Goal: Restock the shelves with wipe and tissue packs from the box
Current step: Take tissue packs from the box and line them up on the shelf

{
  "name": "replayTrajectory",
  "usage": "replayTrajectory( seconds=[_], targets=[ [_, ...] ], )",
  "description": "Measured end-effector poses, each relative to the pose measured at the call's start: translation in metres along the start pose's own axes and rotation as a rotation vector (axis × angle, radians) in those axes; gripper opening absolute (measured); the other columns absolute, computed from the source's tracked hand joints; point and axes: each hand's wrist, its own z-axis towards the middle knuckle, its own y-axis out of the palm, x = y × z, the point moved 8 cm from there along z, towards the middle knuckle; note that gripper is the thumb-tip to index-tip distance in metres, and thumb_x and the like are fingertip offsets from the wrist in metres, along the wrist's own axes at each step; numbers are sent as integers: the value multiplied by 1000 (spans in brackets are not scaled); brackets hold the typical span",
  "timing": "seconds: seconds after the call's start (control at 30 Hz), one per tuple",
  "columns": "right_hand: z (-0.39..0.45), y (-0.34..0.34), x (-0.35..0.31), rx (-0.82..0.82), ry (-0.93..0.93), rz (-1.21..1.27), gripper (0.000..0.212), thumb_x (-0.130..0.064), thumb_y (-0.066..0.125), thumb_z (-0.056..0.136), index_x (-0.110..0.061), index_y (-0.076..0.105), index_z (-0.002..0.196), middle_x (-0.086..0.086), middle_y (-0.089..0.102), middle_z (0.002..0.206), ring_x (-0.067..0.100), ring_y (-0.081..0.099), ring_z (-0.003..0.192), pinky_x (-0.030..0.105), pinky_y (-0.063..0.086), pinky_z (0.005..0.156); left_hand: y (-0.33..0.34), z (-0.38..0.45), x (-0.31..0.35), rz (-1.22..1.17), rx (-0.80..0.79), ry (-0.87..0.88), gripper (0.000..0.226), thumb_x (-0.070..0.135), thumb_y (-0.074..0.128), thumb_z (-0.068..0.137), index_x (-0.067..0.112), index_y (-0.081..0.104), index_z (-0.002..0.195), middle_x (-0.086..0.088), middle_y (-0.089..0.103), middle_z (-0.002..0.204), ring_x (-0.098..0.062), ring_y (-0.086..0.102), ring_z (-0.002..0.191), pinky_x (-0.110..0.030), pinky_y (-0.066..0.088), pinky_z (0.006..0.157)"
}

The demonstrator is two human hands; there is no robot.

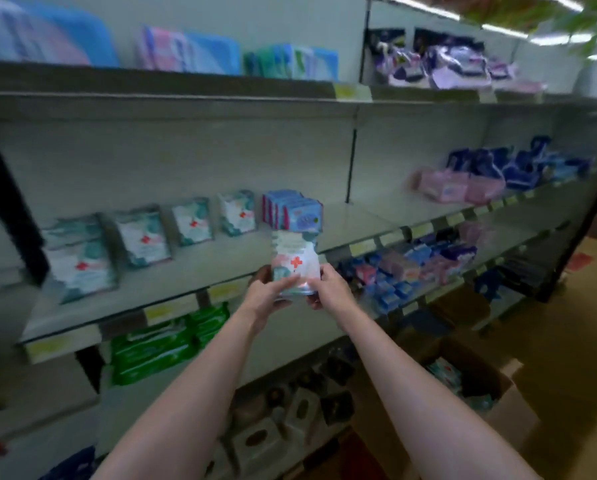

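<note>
Both hands hold one white and teal wipe pack (pixel 294 259) with a red cross, upright, just in front of the middle shelf (pixel 220 265). My left hand (pixel 267 294) grips its lower left side and my right hand (pixel 328 285) its lower right side. Several matching packs (pixel 141 237) stand in a row on that shelf to the left. A stack of blue packs (pixel 291 211) stands right behind the held pack. The open cardboard box (pixel 477 382) sits on the floor at lower right with more packs inside.
Green wipe packs (pixel 155 348) lie on the shelf below. Pink and dark blue packs (pixel 491 174) fill the middle shelf's right end, blue and purple packs the top shelf (pixel 186 81). Tissue boxes (pixel 290 410) sit on the lowest shelf. The view is blurred.
</note>
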Motion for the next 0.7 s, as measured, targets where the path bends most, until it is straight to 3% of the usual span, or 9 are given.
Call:
replayTrajectory(
  seconds=[0.1,0.2,0.27,0.33,0.43,0.5,0.53,0.63,0.7],
  targets=[
    [19,34,-35,-98,-76,-199,9,-15,50,90,-10,49,98,16,62,94,22,60,66,28,46,54,-46,4,39,33,122,82,27,2,71,75,17,61,95,-3,65,88,-13,61,70,-16,50,49],
    [49,63,-58,-132,-123,-299,39,-27,57,90,1,54,118,19,58,121,35,56,111,37,48,90,-93,14,80,142,286,179,34,3,79,68,17,62,95,0,63,90,-16,59,80,-24,49,64],
    [66,89,-80,-156,-169,-286,63,-37,64,86,0,44,134,15,49,134,33,48,125,35,40,101,-125,22,102,123,375,217,40,5,79,69,11,62,104,-5,65,100,-21,61,91,-31,51,75],
    [80,115,-104,-201,-238,-215,83,-37,69,82,-5,25,145,13,33,148,28,38,134,34,34,108,-154,32,120,75,435,266,38,3,79,69,9,63,103,-8,68,103,-23,65,89,-32,53,74],
    [98,153,-116,-333,-258,-222,93,-37,64,86,-6,4,149,10,10,155,25,19,143,31,23,112,-192,46,138,82,569,316,34,-3,75,71,0,65,102,-13,68,98,-14,64,70,-20,54,61],
    [115,171,-114,-394,-254,-222,98,-36,65,86,-6,-3,150,10,2,157,24,9,146,31,18,114,-213,50,147,175,676,336,30,-4,73,72,-6,66,101,-10,64,88,-8,59,60,-8,45,50],
    [121,181,-114,-429,-266,-228,99,-35,66,85,-7,-3,150,10,1,158,24,7,146,32,17,115,-221,53,149,246,715,337,28,-3,73,73,-6,68,101,-8,62,86,-10,59,63,-7,43,50],
    [131,205,-108,-537,-316,-305,94,-29,70,83,-10,6,151,9,9,157,22,14,145,27,19,113,-233,63,138,562,727,261,26,6,72,78,1,70,104,-4,63,93,-17,59,87,-19,46,70],
    [127,221,-105,-632,-359,-339,88,-24,71,83,-9,14,148,6,23,152,17,24,140,18,24,105,-237,71,127,663,696,230,21,5,71,80,0,71,100,-7,66,91,-19,61,87,-23,47,72]
  ],
)
